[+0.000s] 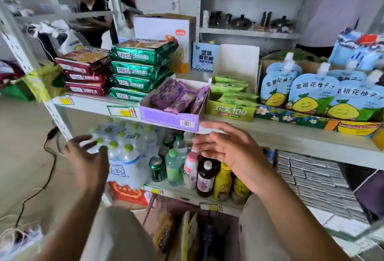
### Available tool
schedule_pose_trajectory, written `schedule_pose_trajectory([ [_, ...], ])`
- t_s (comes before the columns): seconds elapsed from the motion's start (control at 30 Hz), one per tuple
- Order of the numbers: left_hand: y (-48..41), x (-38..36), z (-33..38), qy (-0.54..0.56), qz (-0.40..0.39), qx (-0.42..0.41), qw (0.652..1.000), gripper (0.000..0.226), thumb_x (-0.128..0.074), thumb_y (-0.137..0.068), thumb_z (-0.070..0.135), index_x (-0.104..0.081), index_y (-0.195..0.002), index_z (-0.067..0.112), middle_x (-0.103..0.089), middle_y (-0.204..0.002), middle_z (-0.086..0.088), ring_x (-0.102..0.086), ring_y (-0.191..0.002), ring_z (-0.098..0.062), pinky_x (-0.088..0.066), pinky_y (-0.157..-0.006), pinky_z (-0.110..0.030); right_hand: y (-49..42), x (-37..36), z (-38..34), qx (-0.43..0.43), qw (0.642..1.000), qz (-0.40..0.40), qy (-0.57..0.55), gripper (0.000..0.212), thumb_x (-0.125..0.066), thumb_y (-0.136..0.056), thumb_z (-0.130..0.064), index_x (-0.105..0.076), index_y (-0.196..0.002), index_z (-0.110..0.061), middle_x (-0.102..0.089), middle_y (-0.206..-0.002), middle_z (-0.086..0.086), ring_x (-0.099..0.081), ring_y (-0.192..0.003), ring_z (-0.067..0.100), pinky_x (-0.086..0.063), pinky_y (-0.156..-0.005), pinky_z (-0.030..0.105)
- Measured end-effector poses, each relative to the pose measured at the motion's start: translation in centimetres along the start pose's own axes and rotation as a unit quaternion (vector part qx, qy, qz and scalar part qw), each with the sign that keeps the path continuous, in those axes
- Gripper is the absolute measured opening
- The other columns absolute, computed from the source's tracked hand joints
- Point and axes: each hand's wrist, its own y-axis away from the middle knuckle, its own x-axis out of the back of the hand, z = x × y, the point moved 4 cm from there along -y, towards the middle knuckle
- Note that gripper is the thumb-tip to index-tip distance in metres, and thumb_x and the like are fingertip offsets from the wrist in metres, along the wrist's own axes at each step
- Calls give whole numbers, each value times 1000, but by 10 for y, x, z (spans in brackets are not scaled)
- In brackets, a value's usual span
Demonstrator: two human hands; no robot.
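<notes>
My left hand hovers in front of a shrink-wrapped pack of water bottles on the lower shelf, fingers spread and loosely bent, holding nothing. My right hand is raised with straight fingers pointing left, just below the edge of the middle shelf and in front of several loose drink bottles. It holds nothing. A purple display box of snack packets stands on the shelf right above the right hand's fingertips.
On the middle shelf lie stacked red and green biscuit packs, a green snack box and blue juice pouches. White small boxes fill the lower right. A cable trails on the floor at left. A person stands behind.
</notes>
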Motion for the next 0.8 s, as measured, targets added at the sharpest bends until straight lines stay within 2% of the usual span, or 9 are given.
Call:
schedule_pose_trajectory([
  [0.03,38,-15,29,-1,-57,14,998,46,-62,-88,-2,-49,-105,39,-58,-116,-5,-64,-84,8,-54,-68,-27,1,1,16,-22,1000,-5,0,43,-58,-96,-22,-60,-135,-5,-72,-118,27,-70,-111,44,-54,-92,44],
  [0.1,78,-41,16,-56,-133,22,989,39,-62,-88,-8,-55,-107,25,-61,-110,-5,-64,-83,5,-54,-64,-27,0,3,50,-60,998,-12,14,42,-59,-96,-21,-60,-135,-3,-73,-117,26,-71,-110,43,-56,-90,39],
  [0.17,102,-65,-13,-106,-214,53,970,36,-62,-87,-11,-58,-111,15,-60,-113,-9,-67,-93,-15,-57,-70,-29,-4,9,83,-92,995,-1,35,36,-59,-100,-17,-61,-134,-3,-74,-114,25,-73,-106,41,-56,-89,39],
  [0.2,108,-73,-29,-145,-242,62,957,35,-62,-85,-10,-59,-114,10,-58,-115,-12,-67,-96,-25,-58,-78,-38,-7,14,98,-110,993,7,44,33,-58,-102,-14,-61,-133,-2,-75,-112,24,-74,-105,41,-56,-89,39],
  [0.27,117,-87,-55,-247,-310,49,917,44,-61,-82,-1,-56,-126,1,-55,-123,-18,-63,-106,-40,-52,-90,-49,-14,26,129,-151,987,19,52,29,-56,-104,-9,-61,-131,-1,-76,-109,24,-74,-104,41,-57,-88,39],
  [0.37,109,-103,-83,-402,-389,28,829,62,-55,-87,6,-40,-147,3,-43,-146,-15,-47,-131,-38,-42,-105,-44,-21,42,166,-196,978,29,69,25,-55,-104,-6,-65,-127,-4,-77,-106,22,-73,-105,42,-58,-86,39],
  [0.5,79,-130,-99,-461,-354,-46,812,62,-52,-84,2,-42,-145,10,-41,-149,-9,-40,-136,-35,-43,-104,-47,-30,56,200,-219,963,21,156,20,-55,-105,-7,-70,-115,-13,-80,-97,10,-78,-85,25,-58,-69,26],
  [0.67,57,-159,-132,-506,-361,-36,783,78,-62,-91,23,-24,-157,10,-35,-153,-13,-36,-139,-38,-38,-110,-47,-46,61,228,-227,940,-17,255,23,-55,-104,-11,-72,-107,-26,-79,-94,4,-77,-81,22,-60,-79,36],
  [0.8,58,-174,-147,-515,-338,-39,787,70,-64,-93,24,-28,-152,10,-36,-141,-15,-45,-128,-40,-49,-96,-52,-61,51,244,-202,923,-64,322,16,-58,-98,-23,-71,-104,-29,-77,-85,2,-75,-73,15,-59,-73,38],
])
